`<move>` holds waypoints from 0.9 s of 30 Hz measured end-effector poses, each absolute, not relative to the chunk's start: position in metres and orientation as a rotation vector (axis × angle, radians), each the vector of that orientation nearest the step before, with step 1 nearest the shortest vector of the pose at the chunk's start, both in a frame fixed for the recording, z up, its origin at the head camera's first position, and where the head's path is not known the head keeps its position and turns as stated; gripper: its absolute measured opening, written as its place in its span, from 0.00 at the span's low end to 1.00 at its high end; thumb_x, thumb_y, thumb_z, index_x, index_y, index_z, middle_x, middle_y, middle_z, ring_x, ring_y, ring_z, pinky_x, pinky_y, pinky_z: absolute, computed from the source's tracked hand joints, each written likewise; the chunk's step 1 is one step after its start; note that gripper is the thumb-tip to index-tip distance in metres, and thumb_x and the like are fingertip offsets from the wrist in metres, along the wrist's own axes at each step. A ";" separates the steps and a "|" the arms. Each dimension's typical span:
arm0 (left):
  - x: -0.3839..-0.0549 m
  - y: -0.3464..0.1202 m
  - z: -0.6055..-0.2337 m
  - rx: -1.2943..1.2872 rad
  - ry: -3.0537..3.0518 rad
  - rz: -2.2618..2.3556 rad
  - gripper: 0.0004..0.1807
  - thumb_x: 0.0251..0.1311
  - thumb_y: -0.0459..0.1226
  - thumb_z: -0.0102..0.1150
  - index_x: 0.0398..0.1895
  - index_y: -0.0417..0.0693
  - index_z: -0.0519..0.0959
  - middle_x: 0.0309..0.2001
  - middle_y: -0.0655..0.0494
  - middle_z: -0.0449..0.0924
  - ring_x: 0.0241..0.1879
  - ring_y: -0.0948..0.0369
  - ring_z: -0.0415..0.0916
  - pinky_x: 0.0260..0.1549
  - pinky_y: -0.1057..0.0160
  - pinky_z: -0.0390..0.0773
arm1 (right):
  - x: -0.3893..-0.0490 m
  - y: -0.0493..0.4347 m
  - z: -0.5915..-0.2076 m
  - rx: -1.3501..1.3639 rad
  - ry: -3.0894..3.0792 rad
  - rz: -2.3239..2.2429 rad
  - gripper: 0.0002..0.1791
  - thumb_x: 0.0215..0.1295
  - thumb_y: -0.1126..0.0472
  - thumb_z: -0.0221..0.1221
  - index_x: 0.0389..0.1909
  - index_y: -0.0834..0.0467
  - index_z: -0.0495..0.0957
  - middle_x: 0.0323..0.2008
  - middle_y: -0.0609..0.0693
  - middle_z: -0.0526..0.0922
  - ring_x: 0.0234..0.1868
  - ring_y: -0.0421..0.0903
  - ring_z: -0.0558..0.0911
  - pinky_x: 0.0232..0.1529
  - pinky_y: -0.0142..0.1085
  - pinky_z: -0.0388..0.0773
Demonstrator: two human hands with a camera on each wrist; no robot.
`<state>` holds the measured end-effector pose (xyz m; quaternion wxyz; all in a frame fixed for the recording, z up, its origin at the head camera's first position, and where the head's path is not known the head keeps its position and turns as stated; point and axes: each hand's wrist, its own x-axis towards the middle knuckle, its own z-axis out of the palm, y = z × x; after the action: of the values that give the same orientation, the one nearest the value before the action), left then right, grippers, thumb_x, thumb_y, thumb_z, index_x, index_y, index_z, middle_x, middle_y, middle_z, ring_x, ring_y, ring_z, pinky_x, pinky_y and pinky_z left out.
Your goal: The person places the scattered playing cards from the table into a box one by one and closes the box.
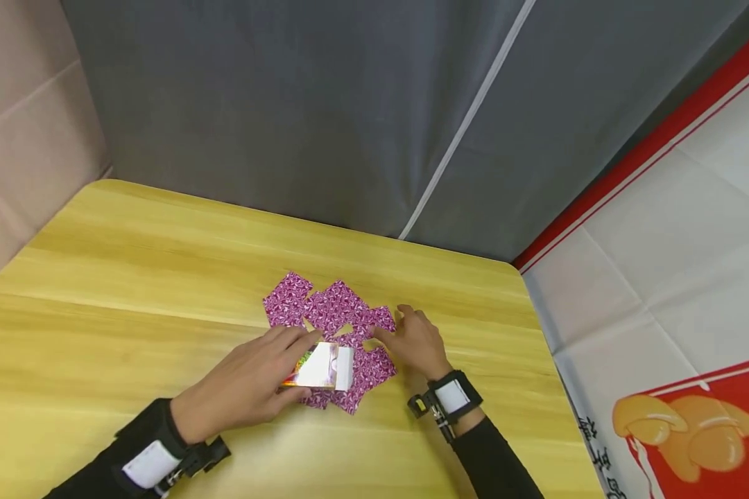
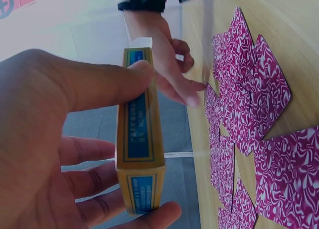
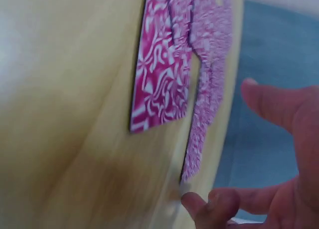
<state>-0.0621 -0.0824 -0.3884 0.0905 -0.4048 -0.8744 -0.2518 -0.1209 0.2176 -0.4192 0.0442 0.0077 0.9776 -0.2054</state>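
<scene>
My left hand point(image 1: 246, 381) grips a small playing-card box point(image 1: 317, 367), thumb on one narrow side and fingers around the other. In the left wrist view the box point(image 2: 141, 134) shows gold edges with blue printed panels, and a white flap stands out at its far end. Several playing cards point(image 1: 333, 305) lie face down in a loose, overlapping spread beneath and beyond the box, their backs patterned magenta and white. At the right edge of this spread is my right hand point(image 1: 418, 343), thumb and fingers apart, nothing held. Its fingertips come close to a card point(image 3: 197, 154); contact is unclear.
The cards lie on a wood-grain table point(image 1: 131, 277) with rounded far corners. A grey curtain point(image 1: 287, 118) hangs behind it. To the right stands a white wall covering point(image 1: 655, 291) with red bands and a printed picture; a pale wall point(image 1: 31, 125) is at left.
</scene>
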 end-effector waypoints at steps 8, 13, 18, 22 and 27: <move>-0.060 -0.085 -0.391 -1.193 -2.607 -0.757 0.41 0.56 0.45 0.75 0.71 0.39 0.69 0.58 0.50 0.77 0.55 0.57 0.75 0.52 0.54 0.81 | -0.142 0.209 -0.422 0.057 2.871 -0.480 0.49 0.40 0.36 0.79 0.57 0.65 0.76 0.38 0.57 0.81 0.35 0.52 0.79 0.30 0.44 0.77; -0.060 -0.087 -0.389 -1.174 -2.633 -0.764 0.42 0.57 0.45 0.74 0.72 0.39 0.68 0.61 0.48 0.75 0.57 0.55 0.74 0.54 0.52 0.80 | -0.145 0.223 -0.415 0.158 2.762 -0.574 0.44 0.40 0.45 0.82 0.53 0.63 0.74 0.36 0.54 0.80 0.36 0.52 0.78 0.33 0.42 0.76; -0.059 -0.086 -0.389 -1.181 -2.637 -0.772 0.43 0.57 0.46 0.75 0.72 0.39 0.68 0.61 0.47 0.75 0.56 0.56 0.74 0.53 0.51 0.80 | -0.143 0.236 -0.415 0.213 2.689 -0.686 0.35 0.41 0.50 0.83 0.45 0.61 0.75 0.35 0.53 0.78 0.37 0.51 0.75 0.34 0.40 0.74; -0.059 -0.085 -0.389 -1.189 -2.633 -0.769 0.43 0.57 0.46 0.75 0.73 0.39 0.67 0.61 0.48 0.75 0.57 0.55 0.74 0.54 0.52 0.80 | -0.143 0.241 -0.415 0.190 2.680 -0.694 0.27 0.42 0.53 0.83 0.38 0.60 0.78 0.34 0.52 0.78 0.35 0.50 0.75 0.33 0.39 0.72; -0.058 -0.082 -0.389 -1.195 -2.624 -0.765 0.43 0.56 0.45 0.75 0.72 0.39 0.68 0.60 0.49 0.76 0.56 0.57 0.74 0.53 0.53 0.80 | -0.143 0.244 -0.413 0.114 2.753 -0.628 0.30 0.42 0.59 0.83 0.44 0.60 0.77 0.39 0.53 0.77 0.39 0.50 0.75 0.37 0.41 0.76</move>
<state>-0.0583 -0.0825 -0.3894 0.0790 -0.3992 -0.8769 -0.2557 -0.1432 0.2442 -0.4130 0.1571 0.0400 0.9621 -0.2194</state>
